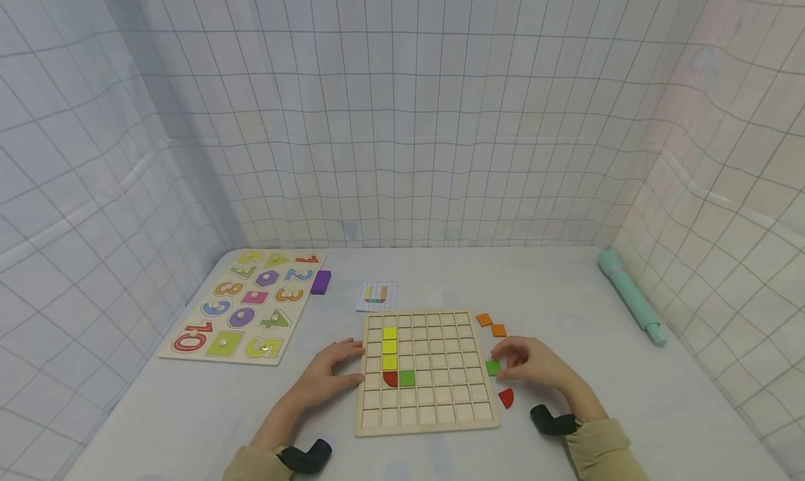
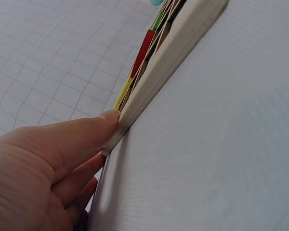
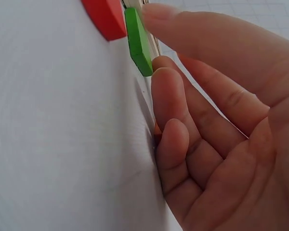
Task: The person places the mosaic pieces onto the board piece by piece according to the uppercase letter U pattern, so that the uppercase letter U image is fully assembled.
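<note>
A wooden grid board (image 1: 428,429) lies flat, holding a column of yellow square tiles (image 1: 390,347), a red quarter-round tile (image 1: 390,379) below them and a green square tile (image 1: 407,378) beside the red one. My left hand (image 1: 327,375) touches the board's left edge with its thumb and fingertips, fingers fairly straight. At the right edge, my right hand (image 1: 531,363) pinches another green square tile (image 3: 138,43) between thumb and fingers. Nearer me lies a loose red quarter-round tile (image 1: 506,398). Two orange tiles (image 1: 498,331) rest beyond the right hand.
Behind the board is a small pattern card (image 1: 377,296) with a coloured U shape. A number-and-shape puzzle board (image 1: 242,306) lies at left, a purple block (image 1: 321,282) by its edge. A mint-green tube-shaped object (image 1: 631,296) lies far right. Grid-patterned cloth walls surround the table.
</note>
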Action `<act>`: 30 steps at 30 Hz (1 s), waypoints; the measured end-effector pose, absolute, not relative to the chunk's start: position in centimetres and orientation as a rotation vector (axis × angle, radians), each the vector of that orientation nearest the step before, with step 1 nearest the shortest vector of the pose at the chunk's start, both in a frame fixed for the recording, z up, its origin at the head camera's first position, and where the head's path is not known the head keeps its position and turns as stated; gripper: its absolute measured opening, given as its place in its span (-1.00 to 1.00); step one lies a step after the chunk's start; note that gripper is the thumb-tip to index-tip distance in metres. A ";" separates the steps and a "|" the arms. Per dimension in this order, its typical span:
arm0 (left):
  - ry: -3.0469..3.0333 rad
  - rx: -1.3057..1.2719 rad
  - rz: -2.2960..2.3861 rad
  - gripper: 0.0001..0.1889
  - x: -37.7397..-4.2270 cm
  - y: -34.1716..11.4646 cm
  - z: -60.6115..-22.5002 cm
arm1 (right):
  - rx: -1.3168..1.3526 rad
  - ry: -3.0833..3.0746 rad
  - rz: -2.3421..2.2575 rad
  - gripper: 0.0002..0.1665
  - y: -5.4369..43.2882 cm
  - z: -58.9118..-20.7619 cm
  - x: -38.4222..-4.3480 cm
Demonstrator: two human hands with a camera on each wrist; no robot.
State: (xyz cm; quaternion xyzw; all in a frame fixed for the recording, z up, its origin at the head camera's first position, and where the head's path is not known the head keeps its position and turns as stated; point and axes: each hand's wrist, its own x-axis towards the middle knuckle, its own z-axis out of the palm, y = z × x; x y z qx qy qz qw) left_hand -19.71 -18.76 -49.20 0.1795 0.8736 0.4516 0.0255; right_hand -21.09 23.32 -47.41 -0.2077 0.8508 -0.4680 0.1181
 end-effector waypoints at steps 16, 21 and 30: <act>2.696 0.554 1.407 -0.49 -19.7 -18.8 -49.1 | -0.545 2.514 -1.332 -0.60 23.0 -47.1 -20.8; 2.699 0.571 1.412 -0.49 -19.7 -18.8 -49.1 | -0.513 2.565 -1.288 -0.65 23.0 -47.4 -20.9; 2.712 0.606 1.408 -0.50 -19.8 -18.8 -49.1 | -0.494 2.606 -1.258 -0.68 23.0 -47.7 -21.0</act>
